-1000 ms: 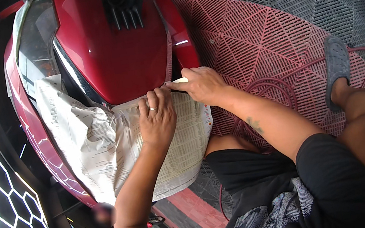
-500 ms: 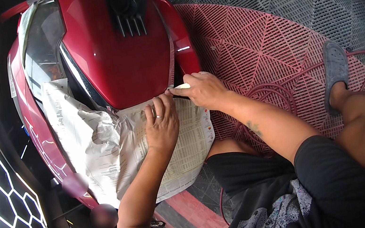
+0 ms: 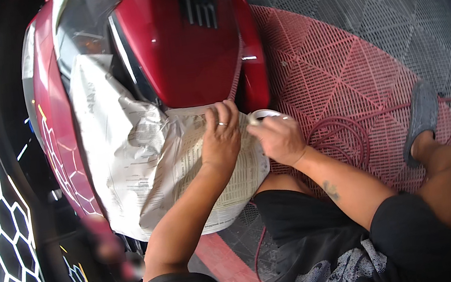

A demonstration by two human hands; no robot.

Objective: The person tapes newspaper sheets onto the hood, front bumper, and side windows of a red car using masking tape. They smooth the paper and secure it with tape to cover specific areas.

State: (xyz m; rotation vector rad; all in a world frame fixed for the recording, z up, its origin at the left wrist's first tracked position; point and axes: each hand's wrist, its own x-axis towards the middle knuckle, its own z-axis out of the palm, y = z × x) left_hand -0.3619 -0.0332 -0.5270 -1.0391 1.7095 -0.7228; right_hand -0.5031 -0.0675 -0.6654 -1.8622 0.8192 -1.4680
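Observation:
A sheet of newspaper (image 3: 182, 165) hangs from the lower edge of the red car panel (image 3: 194, 57), crumpled on its left side and flatter on the right. My left hand (image 3: 220, 139) lies against the sheet's upper edge, its fingertips pressing where paper meets panel; a ring is on one finger. Just right of it, my right hand (image 3: 279, 137) grips a roll of pale masking tape (image 3: 266, 113), held off the panel's lower right corner. Whether a strip runs from the roll to the panel I cannot make out.
A dark grille or vent (image 3: 199, 3) sits in the upper panel, and a headlight (image 3: 87, 30) is at its left. A dark red hose (image 3: 348, 136) lies coiled on the grid floor tiles (image 3: 337, 64). My shoe (image 3: 421, 113) rests at the right.
My right hand has drawn away from my left fingertips, down and right relative to the panel, turning the roll so its ring shows. My left hand stays at the paper's edge; the whole view has shifted.

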